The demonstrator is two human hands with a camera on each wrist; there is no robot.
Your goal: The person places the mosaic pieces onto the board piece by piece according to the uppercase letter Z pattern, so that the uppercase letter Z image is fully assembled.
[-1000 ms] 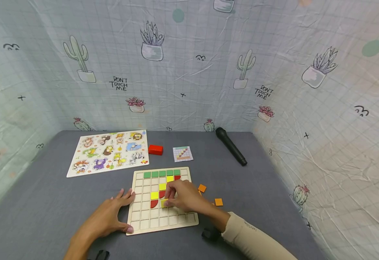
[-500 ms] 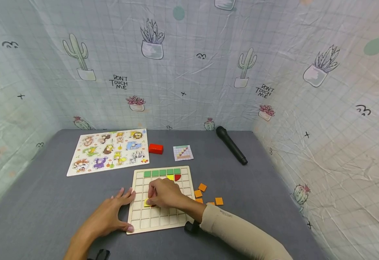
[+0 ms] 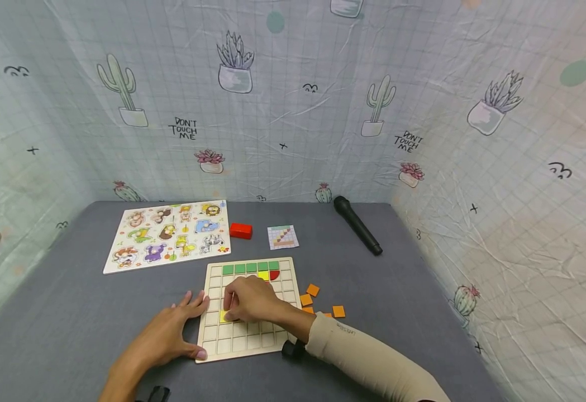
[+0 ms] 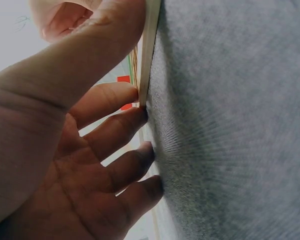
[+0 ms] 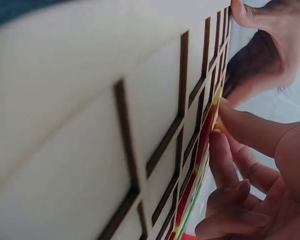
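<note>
A wooden grid board (image 3: 252,341) lies on the grey table, with a row of green square tiles (image 3: 251,268) along its far side. Yellow square and red quarter-round pieces run diagonally below them, mostly covered by my right hand (image 3: 252,300). That hand pinches a yellow square tile (image 3: 224,316) low over a cell towards the board's left; the right wrist view has the yellow tile (image 5: 216,97) at thumb and fingertips, close against the grid. My left hand (image 3: 167,332) rests at the board's left edge, fingers extended, thumb at the near corner.
Several orange square tiles (image 3: 338,311) lie right of the board. Behind it are a pattern card (image 3: 282,237), a red block (image 3: 241,230) and an animal puzzle board (image 3: 169,234). A black microphone (image 3: 357,226) lies at the back right. A printed cloth hangs behind the table.
My right hand has moved left across the board with the yellow tile, from the middle to a cell near the left side. My left hand has stayed put.
</note>
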